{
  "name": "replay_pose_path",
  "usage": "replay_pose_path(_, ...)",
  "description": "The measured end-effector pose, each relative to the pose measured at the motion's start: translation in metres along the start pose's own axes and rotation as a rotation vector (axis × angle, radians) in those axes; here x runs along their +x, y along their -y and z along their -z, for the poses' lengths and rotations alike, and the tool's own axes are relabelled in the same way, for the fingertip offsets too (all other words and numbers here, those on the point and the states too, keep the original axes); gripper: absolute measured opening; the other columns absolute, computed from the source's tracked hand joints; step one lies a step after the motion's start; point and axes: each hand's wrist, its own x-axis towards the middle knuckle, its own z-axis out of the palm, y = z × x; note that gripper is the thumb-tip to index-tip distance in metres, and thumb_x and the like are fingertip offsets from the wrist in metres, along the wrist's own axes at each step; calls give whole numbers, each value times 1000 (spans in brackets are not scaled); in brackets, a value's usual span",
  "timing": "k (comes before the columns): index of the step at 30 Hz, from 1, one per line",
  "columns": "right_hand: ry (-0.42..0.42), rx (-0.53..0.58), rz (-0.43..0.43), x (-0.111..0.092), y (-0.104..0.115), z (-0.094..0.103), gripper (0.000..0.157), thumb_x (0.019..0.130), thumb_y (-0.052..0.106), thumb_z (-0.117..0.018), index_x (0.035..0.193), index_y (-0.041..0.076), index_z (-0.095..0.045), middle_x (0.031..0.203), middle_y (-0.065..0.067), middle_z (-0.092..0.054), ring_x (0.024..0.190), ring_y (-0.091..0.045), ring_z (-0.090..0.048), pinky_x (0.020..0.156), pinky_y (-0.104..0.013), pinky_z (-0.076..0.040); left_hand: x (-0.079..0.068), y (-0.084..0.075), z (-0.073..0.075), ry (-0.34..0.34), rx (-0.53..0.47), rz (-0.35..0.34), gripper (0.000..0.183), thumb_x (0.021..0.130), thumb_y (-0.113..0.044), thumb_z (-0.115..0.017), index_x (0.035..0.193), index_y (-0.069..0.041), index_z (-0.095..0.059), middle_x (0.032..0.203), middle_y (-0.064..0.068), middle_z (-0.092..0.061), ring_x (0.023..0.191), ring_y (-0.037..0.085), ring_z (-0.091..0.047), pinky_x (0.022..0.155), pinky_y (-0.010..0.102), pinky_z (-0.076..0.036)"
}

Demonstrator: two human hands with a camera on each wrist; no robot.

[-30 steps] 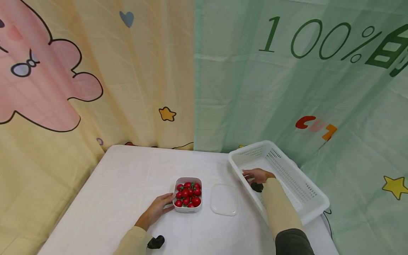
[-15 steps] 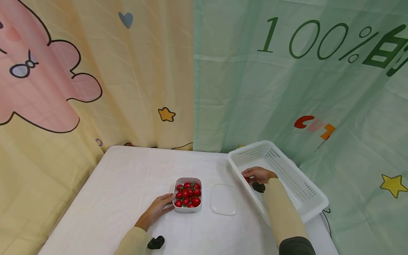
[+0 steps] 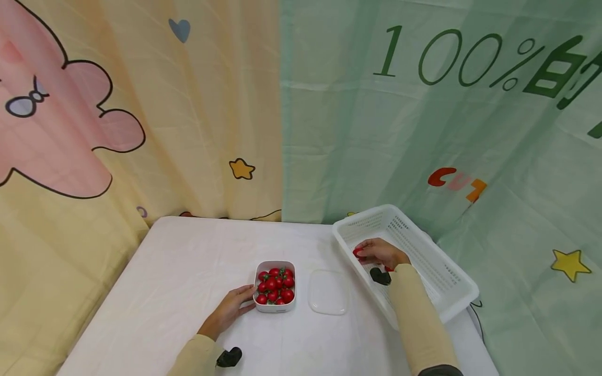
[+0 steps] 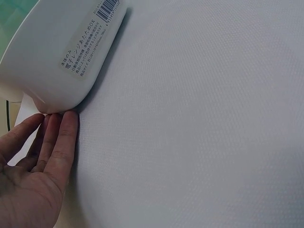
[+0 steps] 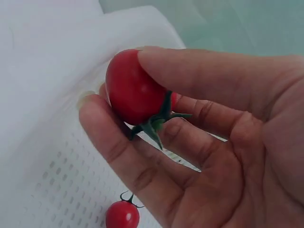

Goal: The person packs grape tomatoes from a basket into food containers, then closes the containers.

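My right hand point(image 3: 383, 252) is over the white basket point(image 3: 435, 263), pinching a cherry tomato point(image 5: 135, 88) with a green stem between thumb and fingers. Below it in the right wrist view, another cherry tomato point(image 5: 122, 216) lies on the basket's perforated floor. A small white square container point(image 3: 275, 308) filled with several cherry tomatoes point(image 3: 271, 284) stands mid-table. Against its left side rest the fingers of my left hand point(image 3: 228, 312), nearly straight. The left wrist view shows those fingertips at the container's lower corner, beside a printed label point(image 4: 88, 42).
A clear square lid point(image 3: 327, 292) lies flat between the container and the basket. The white-covered table point(image 3: 188, 256) meets a yellow curtain point(image 3: 211, 104) and a green curtain point(image 3: 338, 130) behind. A dark cable point(image 3: 478, 321) hangs by the basket's right end.
My right hand has risen slightly inside the basket, and a red tomato now shows at its fingertips. The left hand stays at the container. The head view has shifted a little.
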Motion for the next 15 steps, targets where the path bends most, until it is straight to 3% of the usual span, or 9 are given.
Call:
replay_pose_path(5, -65, -59, 0, -6, 5, -5, 28, 92, 10, -64, 114, -6, -61, 99, -5, -69, 85, -18, -69, 100, -50, -45, 0, -1, -1, -18, -1, 6, 59, 99, -30, -54, 135, 14, -40, 129, 24, -51, 116, 32, -52, 101, 50, -45)
replay_pose_path(12, -139, -120, 67, -11, 6, -12, 36, 91, 16, -66, 119, -4, -60, 100, -4, -71, 85, -17, -69, 78, -30, -50, 1, 0, -1, -33, -7, 12, 57, 99, -28, -54, 135, 14, -41, 130, 25, -50, 116, 33, -51, 101, 49, -45)
replay_pose_path(15, -183, -135, 94, -14, 8, -16, 37, 90, 18, -68, 119, -3, -60, 101, -7, -72, 87, -20, -69, 72, -29, -48, 1, 0, -1, -32, -11, 8, 56, 99, -27, -54, 135, 14, -41, 130, 25, -51, 116, 33, -51, 100, 49, -45)
